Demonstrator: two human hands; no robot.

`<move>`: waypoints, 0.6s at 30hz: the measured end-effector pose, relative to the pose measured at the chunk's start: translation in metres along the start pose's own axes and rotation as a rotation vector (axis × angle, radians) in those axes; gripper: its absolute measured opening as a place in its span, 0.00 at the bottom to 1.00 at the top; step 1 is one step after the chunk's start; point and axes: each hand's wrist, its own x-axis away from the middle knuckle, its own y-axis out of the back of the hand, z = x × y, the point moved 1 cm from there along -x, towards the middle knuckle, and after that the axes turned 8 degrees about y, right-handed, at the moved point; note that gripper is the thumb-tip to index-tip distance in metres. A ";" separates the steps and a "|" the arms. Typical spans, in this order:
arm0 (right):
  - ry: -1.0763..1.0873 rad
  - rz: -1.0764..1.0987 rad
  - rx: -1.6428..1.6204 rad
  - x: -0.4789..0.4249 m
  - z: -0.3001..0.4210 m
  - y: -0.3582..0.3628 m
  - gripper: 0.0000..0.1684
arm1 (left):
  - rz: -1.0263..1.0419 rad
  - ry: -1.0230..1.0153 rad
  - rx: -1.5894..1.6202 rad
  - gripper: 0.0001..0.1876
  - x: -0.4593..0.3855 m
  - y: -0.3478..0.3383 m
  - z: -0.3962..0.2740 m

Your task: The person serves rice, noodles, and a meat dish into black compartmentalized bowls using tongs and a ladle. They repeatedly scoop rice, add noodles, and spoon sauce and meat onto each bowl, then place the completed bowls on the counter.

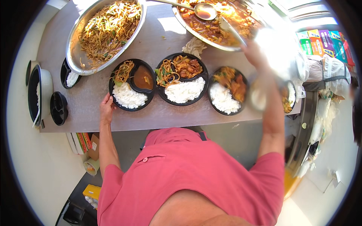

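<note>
My left hand [107, 108] holds the left rim of a round black compartment tray [152, 97] with noodles, white rice and brown sauce. My right hand [253, 53], blurred, grips the handle of a metal serving utensil [232, 30] that reaches into a large metal basin [195, 29] of saucy stew. A metal ladle [205, 12] with sauce in its bowl also lies over that basin. Beside the first tray sits a second black tray [205, 93] with noodles, stew and rice. A third black tray [210, 103], similarly filled, is further right, slightly blurred.
A large metal basin [74, 36] of fried noodles stands at the back left. Crumpled cloth or paper [195, 46] touches the stew basin. Empty black trays [59, 108] and a rice pot [46, 90] are at the left. Past my right forearm is another filled tray [294, 99].
</note>
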 end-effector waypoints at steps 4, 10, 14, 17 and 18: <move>-0.324 0.108 -0.542 0.021 0.041 0.018 0.14 | 0.000 -0.029 -0.020 0.19 0.000 -0.001 0.004; -0.368 0.010 -0.805 0.045 0.059 0.012 0.13 | 0.000 -0.082 -0.028 0.19 0.002 -0.006 0.007; -0.376 -0.075 -0.874 0.056 0.079 0.018 0.12 | 0.003 -0.084 -0.008 0.19 0.007 -0.011 0.005; -0.359 -0.120 -0.890 0.064 0.101 0.028 0.12 | 0.001 -0.090 -0.019 0.19 0.011 -0.011 0.002; -0.336 -0.130 -0.896 0.067 0.108 0.031 0.12 | -0.009 -0.115 -0.044 0.19 0.009 -0.010 0.003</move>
